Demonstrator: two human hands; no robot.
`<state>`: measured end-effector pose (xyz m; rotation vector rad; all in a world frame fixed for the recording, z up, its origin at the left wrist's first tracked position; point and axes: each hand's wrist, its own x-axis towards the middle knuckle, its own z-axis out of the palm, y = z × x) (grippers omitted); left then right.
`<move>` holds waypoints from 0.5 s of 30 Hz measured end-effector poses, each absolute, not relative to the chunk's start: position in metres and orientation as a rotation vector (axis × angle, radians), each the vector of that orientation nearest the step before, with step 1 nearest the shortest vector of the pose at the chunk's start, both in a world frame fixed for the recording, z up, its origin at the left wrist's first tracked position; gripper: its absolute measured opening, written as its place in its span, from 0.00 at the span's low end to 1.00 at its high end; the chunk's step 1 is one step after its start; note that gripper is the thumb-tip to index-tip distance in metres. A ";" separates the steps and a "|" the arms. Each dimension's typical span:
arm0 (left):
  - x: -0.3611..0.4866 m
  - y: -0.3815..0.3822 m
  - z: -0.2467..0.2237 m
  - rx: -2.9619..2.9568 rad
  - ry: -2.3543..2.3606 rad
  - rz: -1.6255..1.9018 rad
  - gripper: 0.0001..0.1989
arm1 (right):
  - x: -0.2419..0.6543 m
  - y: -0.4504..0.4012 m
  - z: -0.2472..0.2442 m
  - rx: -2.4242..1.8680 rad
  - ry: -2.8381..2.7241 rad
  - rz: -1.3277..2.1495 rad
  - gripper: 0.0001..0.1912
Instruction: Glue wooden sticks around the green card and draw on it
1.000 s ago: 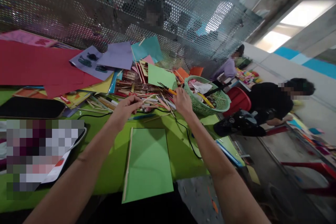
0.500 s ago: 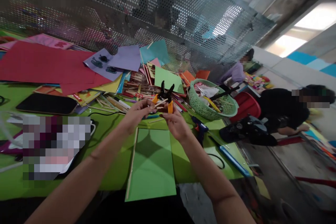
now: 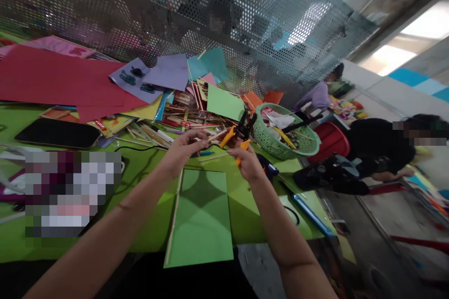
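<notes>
My right hand point(image 3: 248, 161) is closed round the orange handles of black-jawed pliers point(image 3: 242, 131), whose jaws stand apart and point up and away. In a pinch, my left hand point(image 3: 191, 145) holds a thin wooden stick point(image 3: 218, 135) that reaches toward the pliers; its far end is hard to make out. Below both hands lies a green sheet of paper point(image 3: 201, 217), with a pale stick point(image 3: 174, 219) along its left edge. A blue glue gun point(image 3: 269, 166) sits just beyond my right wrist, partly hidden.
Behind my hands are piled loose sticks point(image 3: 150, 136) and coloured papers. A green basket point(image 3: 286, 147) stands at right, near a blue cutter point(image 3: 312, 215). A phone point(image 3: 58, 133) lies at left. Two people are at the far right.
My right hand has moved right with the pliers, away from my left hand, and the pliers have tilted rightward. The left hand keeps its pinch on the stick.
</notes>
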<state>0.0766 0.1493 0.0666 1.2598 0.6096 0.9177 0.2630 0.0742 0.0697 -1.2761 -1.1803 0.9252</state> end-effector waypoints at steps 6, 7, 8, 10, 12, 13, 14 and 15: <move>0.073 0.151 0.069 1.258 0.653 1.034 0.18 | 0.265 0.066 0.062 -1.510 -1.310 0.816 0.27; 0.074 0.150 0.069 1.263 0.657 1.041 0.18 | 0.262 0.065 0.063 -1.517 -1.347 0.810 0.27; 0.074 0.149 0.069 1.270 0.662 1.044 0.18 | 0.259 0.064 0.063 -1.522 -1.390 0.800 0.27; 0.076 0.147 0.069 1.291 0.672 1.042 0.18 | 0.255 0.063 0.066 -1.538 -1.474 0.757 0.26; 0.077 0.145 0.069 1.318 0.680 1.036 0.18 | 0.252 0.063 0.067 -1.582 -1.547 0.701 0.25; 0.078 0.145 0.069 1.332 0.683 1.034 0.17 | 0.251 0.063 0.067 -1.612 -1.574 0.674 0.24; 0.078 0.144 0.068 1.347 0.686 1.033 0.17 | 0.251 0.063 0.067 -1.642 -1.593 0.651 0.24; 0.079 0.144 0.068 1.361 0.690 1.032 0.17 | 0.250 0.063 0.066 -1.667 -1.605 0.638 0.24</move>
